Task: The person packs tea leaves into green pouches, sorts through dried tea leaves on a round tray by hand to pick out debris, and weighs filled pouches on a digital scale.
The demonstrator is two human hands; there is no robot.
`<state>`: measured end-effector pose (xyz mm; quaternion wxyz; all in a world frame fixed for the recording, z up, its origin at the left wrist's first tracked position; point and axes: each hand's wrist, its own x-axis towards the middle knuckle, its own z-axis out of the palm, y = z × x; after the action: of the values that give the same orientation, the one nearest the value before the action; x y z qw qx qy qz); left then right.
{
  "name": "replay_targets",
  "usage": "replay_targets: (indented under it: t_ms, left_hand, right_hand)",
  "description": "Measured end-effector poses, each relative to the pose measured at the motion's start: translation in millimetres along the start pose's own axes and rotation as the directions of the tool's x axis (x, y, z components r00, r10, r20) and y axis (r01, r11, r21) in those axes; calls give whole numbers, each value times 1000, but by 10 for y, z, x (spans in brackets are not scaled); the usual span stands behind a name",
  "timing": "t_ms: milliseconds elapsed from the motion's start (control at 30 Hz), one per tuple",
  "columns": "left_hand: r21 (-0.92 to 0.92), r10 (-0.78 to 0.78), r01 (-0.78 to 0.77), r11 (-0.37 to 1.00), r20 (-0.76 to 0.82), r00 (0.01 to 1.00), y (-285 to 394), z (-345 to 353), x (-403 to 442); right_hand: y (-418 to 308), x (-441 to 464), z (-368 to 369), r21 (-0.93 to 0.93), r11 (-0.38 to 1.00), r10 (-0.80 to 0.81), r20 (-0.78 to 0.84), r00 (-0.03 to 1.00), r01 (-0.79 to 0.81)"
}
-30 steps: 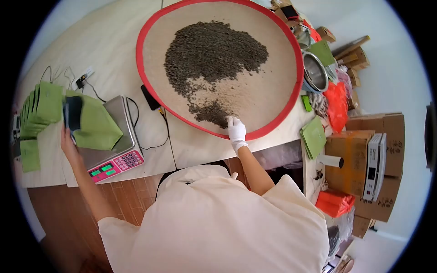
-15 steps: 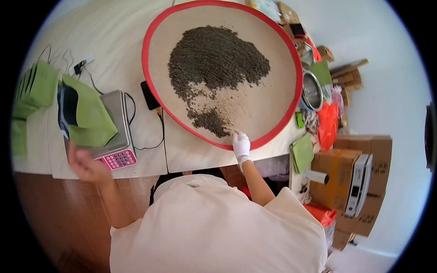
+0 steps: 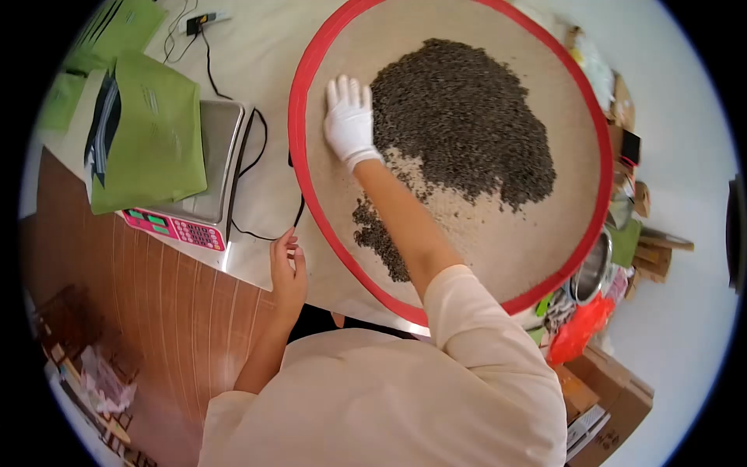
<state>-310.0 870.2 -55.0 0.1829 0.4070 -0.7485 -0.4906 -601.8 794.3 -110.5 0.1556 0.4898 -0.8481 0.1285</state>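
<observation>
My right hand (image 3: 349, 122), in a white glove, lies with its fingers stretched out on the left part of a large round tray (image 3: 307, 148) with a red rim. Beside its fingers spreads a wide heap of small dark granules (image 3: 467, 109), perhaps rolled tea leaves. A smaller patch of the granules (image 3: 379, 240) sits nearer me, partly behind my right forearm. My bare left hand (image 3: 288, 265) hovers by the table's front edge, its fingers loosely bent and holding nothing. To its left, a green pouch (image 3: 159, 128) rests open-mouthed on a digital scale (image 3: 222, 148) with a pink keypad.
More green pouches (image 3: 117, 35) are stacked at the far left. Cables (image 3: 208, 62) run across the table behind the scale. Right of the tray are a metal bowl (image 3: 593, 268), a red plastic bag (image 3: 582, 327) and cardboard boxes (image 3: 615, 389).
My right hand has gone from the tray's near edge to the left side of the heap. My left hand has moved right, away from the scale. The view has turned.
</observation>
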Motion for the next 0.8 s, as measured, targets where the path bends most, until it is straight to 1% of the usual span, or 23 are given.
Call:
replay_targets:
  t_ms: [33,100,167,200,233,300,333,367,433,467,500,533,567,600,633,667,700,733,767,800]
  left_hand:
    - [12,-6,6,1000,-23,1000,-52,82,7]
    - [0,-40,40,999,-58,998,-184,277,54]
    - [106,-1,11,994,-93,996,-392,457,132]
    - [92,44,-34,995,-112,993,-454,547,180]
    - [81,24,-15,997,-116,993,-522,659,227]
    - [135,273,-257,957,-116,955,-675,830,237]
    - [249,353,-324,913,-84,932,-748,885,286]
    - [250,338,-307,918,-90,937,-787,957,271]
    - [338,290,-227,913,-148,945,-696,964,268]
    - [354,276,-211,911,-145,950,-764,963,263]
    - [123,162,-139,983,-204,965,-881,1010,257]
    - [2,95,-97,995,-212,973,-1033,1065,190]
    - [-119,28,-55,991,-220,975,-1185,1120,129]
    - [-212,-48,9,977,-179,983,-1431,1108,64]
    - [-263,-74,34,964,-146,986,-1452,1144,86]
    - [-311,-101,61,948,-113,988,-1473,1183,111]
    - [-615,-266,134,777,-128,955,-1337,1194,141]
    - [-738,-350,166,654,-101,931,-1312,1199,112]
    - [-840,-430,177,512,-72,900,-1289,1202,78]
    - [-761,-394,185,622,-100,914,-1412,1174,20]
  right_hand:
    - [112,15,9,-50,999,20,63,998,-17]
    - [465,-48,-104,-6,996,92,263,960,-94]
    - [887,-406,37,-134,990,-27,175,984,51]
    - [1037,-578,2,-127,987,-77,195,978,103]
    - [1161,-709,-60,-119,982,-117,228,967,147]
    - [1316,-987,-239,-127,985,-75,316,946,121]
    - [1367,-1099,-287,-164,984,-16,325,946,73]
    - [1420,-1196,-358,-166,986,34,326,945,22]
    - [1473,-1351,-429,-225,971,157,345,925,-81]
    - [1447,-1453,-518,-182,978,140,228,964,-100]
    - [1387,-1451,-590,-137,988,97,187,978,-72]
    - [1263,-1366,-624,18,992,111,289,951,-121]
    - [1091,-1292,-660,156,969,117,390,913,-191]
    - [905,-1202,-663,277,945,50,400,915,-173]
    - [710,-1124,-609,390,908,-15,393,920,-152]
    - [484,-1115,-516,395,917,-54,253,966,-53]
    - [340,-1112,-435,384,922,-98,112,989,48]
    - [338,-1105,-366,373,927,-83,115,990,34]
    - [335,-1097,-293,388,921,-109,139,984,48]
    - [348,-1095,-254,403,913,-139,157,978,65]
